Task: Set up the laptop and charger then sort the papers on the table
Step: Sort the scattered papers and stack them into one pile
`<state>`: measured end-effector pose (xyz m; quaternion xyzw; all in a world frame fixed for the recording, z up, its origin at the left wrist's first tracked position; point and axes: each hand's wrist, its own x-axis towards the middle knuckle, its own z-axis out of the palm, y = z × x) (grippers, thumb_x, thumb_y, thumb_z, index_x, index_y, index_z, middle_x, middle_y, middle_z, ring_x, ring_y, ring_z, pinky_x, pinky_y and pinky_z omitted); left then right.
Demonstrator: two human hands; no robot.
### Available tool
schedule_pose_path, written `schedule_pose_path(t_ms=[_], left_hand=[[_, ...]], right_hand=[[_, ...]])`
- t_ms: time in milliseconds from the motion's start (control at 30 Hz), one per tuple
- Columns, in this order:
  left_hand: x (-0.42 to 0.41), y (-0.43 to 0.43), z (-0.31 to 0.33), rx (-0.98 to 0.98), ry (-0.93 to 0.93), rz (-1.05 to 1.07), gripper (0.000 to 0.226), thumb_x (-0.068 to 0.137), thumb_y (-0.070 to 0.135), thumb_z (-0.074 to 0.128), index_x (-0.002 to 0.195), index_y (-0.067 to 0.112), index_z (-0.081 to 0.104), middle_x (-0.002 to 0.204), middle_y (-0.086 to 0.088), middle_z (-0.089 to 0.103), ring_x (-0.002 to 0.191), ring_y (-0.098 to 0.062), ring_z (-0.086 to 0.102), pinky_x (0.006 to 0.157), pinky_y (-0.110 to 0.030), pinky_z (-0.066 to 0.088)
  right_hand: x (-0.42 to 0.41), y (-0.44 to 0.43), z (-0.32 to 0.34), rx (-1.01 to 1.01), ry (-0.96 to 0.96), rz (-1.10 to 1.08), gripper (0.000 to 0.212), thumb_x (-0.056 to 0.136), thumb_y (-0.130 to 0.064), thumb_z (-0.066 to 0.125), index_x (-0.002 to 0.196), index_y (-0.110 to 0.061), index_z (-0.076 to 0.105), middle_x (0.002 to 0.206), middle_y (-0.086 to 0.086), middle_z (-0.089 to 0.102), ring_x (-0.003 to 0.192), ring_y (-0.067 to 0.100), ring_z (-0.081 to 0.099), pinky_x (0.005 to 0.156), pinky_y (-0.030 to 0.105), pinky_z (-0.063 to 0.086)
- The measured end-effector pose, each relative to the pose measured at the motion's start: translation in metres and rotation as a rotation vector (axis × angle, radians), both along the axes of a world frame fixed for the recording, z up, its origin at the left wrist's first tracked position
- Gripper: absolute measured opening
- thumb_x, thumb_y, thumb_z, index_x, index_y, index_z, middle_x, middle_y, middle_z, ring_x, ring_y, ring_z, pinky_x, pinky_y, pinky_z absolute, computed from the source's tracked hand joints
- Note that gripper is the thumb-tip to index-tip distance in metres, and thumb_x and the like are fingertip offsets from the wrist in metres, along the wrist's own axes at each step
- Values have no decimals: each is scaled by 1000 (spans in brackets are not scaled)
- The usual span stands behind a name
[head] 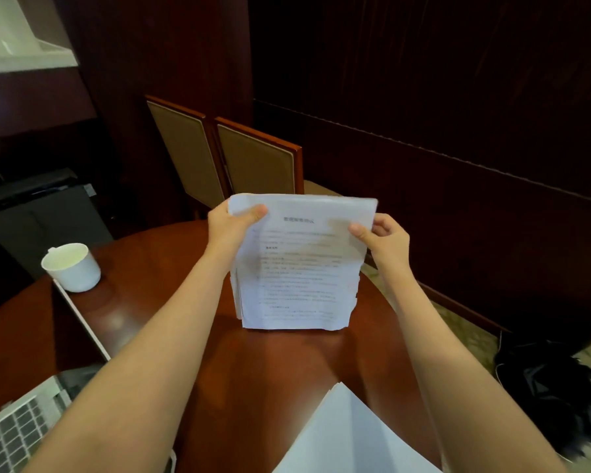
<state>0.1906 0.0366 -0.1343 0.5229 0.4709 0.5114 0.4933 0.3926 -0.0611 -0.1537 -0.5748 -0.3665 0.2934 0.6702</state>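
Presently: stack of papers [301,264] stands upright on its bottom edge near the middle of the table [171,268], printed face toward the camera. The left hand [231,227] grips the top left corner, thumb across the front. The right hand [386,238] pinches the upper right edge, thumb on the front. Both are closed firmly on the stack.

Risks (judgement):
- Held at the top only, so loose inner sheets could slide out below. The lower left edges already sit uneven.
- The bottom right corner looks creased. Tapping the stack square on the wood may fold it further.
- The polished surface could let the foot of the stack skid toward the person.

Surroundings, clock positions taken from the stack:
- 6 o'clock: more white sheets [348,435] at the near edge, apart from the stack and not yet gathered.
- 7 o'clock: open laptop [17,428], keyboard visible, screen seen edge-on. The left forearm passes close over it.
- 9 o'clock: white cup [72,268] just beyond the screen, contents not discernible. An elbow swing could tip it toward the laptop.
- 12 o'clock: two chairs [256,158] behind the table.
- 4 o'clock: black bag [553,387] on the floor.

Charger not identifiable.
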Motion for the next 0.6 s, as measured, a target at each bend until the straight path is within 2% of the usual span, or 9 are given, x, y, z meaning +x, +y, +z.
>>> schedule_pose_path(t_ms=[67,133,200,267,300,367,433,533,600], left_hand=[[-6,2,-2,-77,-145,35,24,80,12,71,102,16,62,99,-1,65,105,-24,60,91,-39,50],[-10,3,-5,-136,-275,10,31,80,13,72,109,13,61,111,-8,65,111,-28,59,97,-47,48],[-11,2,-9,-187,-333,4,44,79,14,73,120,9,57,121,-12,62,113,-30,59,98,-51,47],[-10,0,-16,-227,-346,31,44,81,13,71,122,11,56,120,-10,61,111,-29,59,97,-51,48],[-9,-3,-20,-251,-367,41,42,83,12,69,123,12,55,119,-9,61,110,-28,60,96,-51,48],[-12,-7,-30,-292,-444,25,43,87,12,64,128,10,52,123,-11,60,110,-28,60,96,-50,49],[-15,-8,-40,-300,-498,-28,46,89,14,61,133,9,48,129,-14,58,114,-30,59,96,-51,48],[-16,-15,-50,-290,-513,-118,47,90,16,57,135,9,45,130,-13,57,117,-30,58,95,-50,48],[-19,-16,-58,-329,-458,-131,43,90,13,58,131,8,48,127,-11,58,114,-28,58,95,-45,48]], right_hand=[[4,-6,-15,-75,-7,7,33,72,-10,78,99,-17,60,105,3,63,98,20,61,79,28,54],[8,-15,-35,-223,-8,-35,59,72,-11,78,124,-16,50,119,1,51,106,17,52,85,29,47],[12,-23,-57,-309,145,-95,83,73,-15,78,141,-20,32,134,2,41,118,20,46,95,34,43],[15,-31,-75,-299,380,-169,95,72,-16,78,147,-23,20,147,8,34,129,27,42,106,42,38],[16,-36,-83,-311,472,-211,96,73,-16,77,148,-24,17,149,10,32,132,28,39,108,42,34],[16,-46,-99,-351,593,-208,88,81,-17,70,149,-26,15,149,9,34,138,23,32,106,40,27],[10,-52,-107,-327,610,-36,71,87,-17,62,146,-23,24,145,6,42,137,22,34,106,43,27],[7,-48,-99,-156,591,105,49,79,-15,63,126,-15,51,124,4,62,114,22,60,92,40,49],[10,-44,-90,-86,603,-3,34,78,-9,64,111,-14,58,110,1,66,99,19,66,88,39,53]])
